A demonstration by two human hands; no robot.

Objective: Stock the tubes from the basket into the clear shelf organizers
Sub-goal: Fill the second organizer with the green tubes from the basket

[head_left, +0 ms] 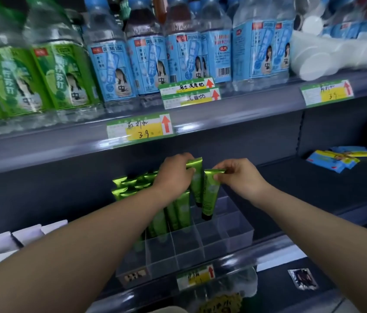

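Rows of soda bottles (pixel 110 71) are standing across the top of the frame, and below them the dark shelf (pixel 313 177) is carrying the clear organizer (pixel 230 229) at lower centre. My right grip (pixel 239 175) is pinching the flat crimped end of a green tube (pixel 209 195). It is hanging nearly upright, black cap down, its long axis running top to bottom of the frame. The cap is reaching an empty compartment towards the organizer's right; whether it is already inside I cannot tell. My left grip (pixel 174 171) is curling round the crimped top of a second tube (pixel 197 179), just left of the first, also cap down. Stocked tubes (pixel 178 211) are filling the compartments under my left wrist. I am judging the right grip's tube nearer its slot, so the move is calling for a straight drop along the tube's own axis, without tilting into its neighbour.
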